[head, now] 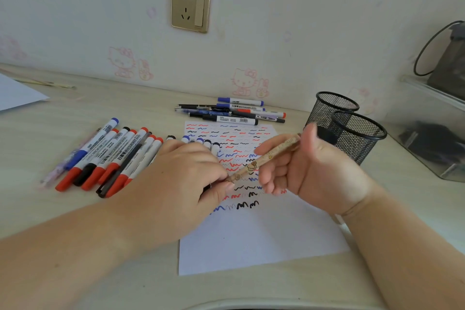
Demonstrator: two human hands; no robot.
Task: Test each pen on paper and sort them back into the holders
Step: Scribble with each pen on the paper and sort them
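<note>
My right hand (309, 171) holds a tan patterned pen (269, 156) slanted above the white paper (251, 239), which is covered in red, blue and black squiggles. My left hand (181, 173) pinches the pen's lower end, where its cap or tip is. Two black mesh holders (357, 133) stand to the right of the paper, one behind the other. A row of whiteboard markers (110, 156) lies to the left, another pile of pens and markers (234, 112) lies behind the paper, and a few capped markers (201, 142) peek out behind my left hand.
A wall with a gold socket (190, 6) rises at the desk's back edge. A clear plastic bin (432, 128) sits at the far right with dark items. Another sheet of paper (17, 94) lies at the far left.
</note>
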